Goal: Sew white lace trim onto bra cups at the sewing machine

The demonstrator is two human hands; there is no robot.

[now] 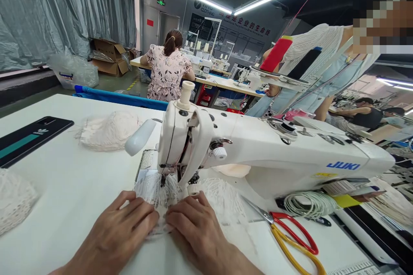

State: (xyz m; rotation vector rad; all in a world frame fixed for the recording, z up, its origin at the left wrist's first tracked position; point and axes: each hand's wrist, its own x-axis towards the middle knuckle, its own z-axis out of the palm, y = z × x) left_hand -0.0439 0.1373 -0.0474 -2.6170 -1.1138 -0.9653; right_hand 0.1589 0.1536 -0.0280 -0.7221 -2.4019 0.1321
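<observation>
A white sewing machine [258,142] with blue JUKI lettering stands on the white table. White fringed lace [158,189] lies under its needle and presser foot. My left hand [118,227] presses on the near left part of the lace, fingers bent and together. Close beside it, my right hand [196,223] has its curled fingers on the lace's near right edge, just below the needle area. The fabric edge between the hands is partly covered by the fingers. More white fringe [222,197] spreads to the right of my right hand.
Scissors [287,232] with red and yellow handles lie right, near coiled cord [309,204]. Left are a dark phone [35,135] and pale lace pieces [109,131]. A person [169,66] sits ahead; another person [309,60] stands behind the machine.
</observation>
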